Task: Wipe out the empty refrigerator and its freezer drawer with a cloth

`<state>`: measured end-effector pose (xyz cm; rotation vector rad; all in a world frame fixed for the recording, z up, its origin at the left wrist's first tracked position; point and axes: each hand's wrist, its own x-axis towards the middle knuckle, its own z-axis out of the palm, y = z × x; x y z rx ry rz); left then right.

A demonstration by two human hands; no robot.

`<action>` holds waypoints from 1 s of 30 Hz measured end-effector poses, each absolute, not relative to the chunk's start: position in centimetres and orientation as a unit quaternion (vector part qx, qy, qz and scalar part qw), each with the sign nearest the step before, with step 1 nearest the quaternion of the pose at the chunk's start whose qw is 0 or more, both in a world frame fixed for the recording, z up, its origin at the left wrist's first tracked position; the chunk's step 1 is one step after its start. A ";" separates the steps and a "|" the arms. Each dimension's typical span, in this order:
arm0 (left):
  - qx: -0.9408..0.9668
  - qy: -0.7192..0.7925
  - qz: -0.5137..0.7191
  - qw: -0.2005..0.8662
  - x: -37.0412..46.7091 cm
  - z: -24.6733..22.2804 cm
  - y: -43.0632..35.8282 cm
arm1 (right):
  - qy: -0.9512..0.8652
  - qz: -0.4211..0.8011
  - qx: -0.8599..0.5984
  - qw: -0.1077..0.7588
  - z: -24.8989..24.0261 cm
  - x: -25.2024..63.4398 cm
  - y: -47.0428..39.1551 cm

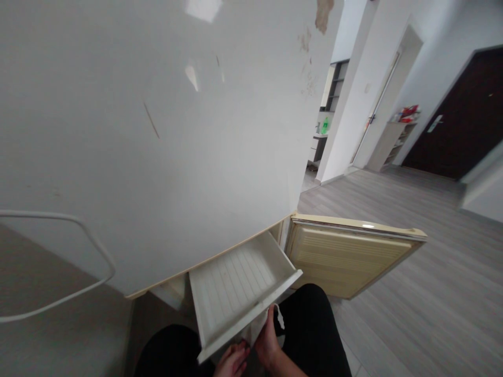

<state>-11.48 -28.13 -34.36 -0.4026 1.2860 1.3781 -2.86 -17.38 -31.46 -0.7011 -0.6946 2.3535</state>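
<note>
A white freezer drawer [239, 288] with a ribbed bottom is pulled partway out of the lower compartment, bare inside. Just below its front edge, my right hand [268, 340] is closed around a crumpled white cloth [255, 328]; one end of it sticks out past the thumb. To its left, my left hand [232, 359] has its fingers curled at the cloth's lower end, apparently pinching it. The bottom of the cloth is hidden between the hands. Both hands are close to the drawer front; whether they touch it I cannot tell.
The freezer door [349, 251] stands wide open on the right. Above the drawer rises a large white panel [176, 131] with scratches. A white cable [94, 241] loops at left. My black-clad knees flank the drawer. Wooden flooring [393, 204] leads to a dark door [459, 115].
</note>
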 end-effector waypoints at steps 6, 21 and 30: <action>-0.182 0.545 0.591 0.566 -11.5 -34.6 -28.1 | -0.206 0.899 -0.266 0.282 -31.2 -2.9 -17.5; -0.177 0.537 0.593 0.574 -11.6 -34.5 -28.1 | -0.280 0.872 -0.272 0.295 -32.1 -2.8 -17.3; -0.187 0.541 0.590 0.569 -11.3 -33.6 -28.1 | -0.430 0.785 -0.313 0.317 -31.3 -2.8 -17.2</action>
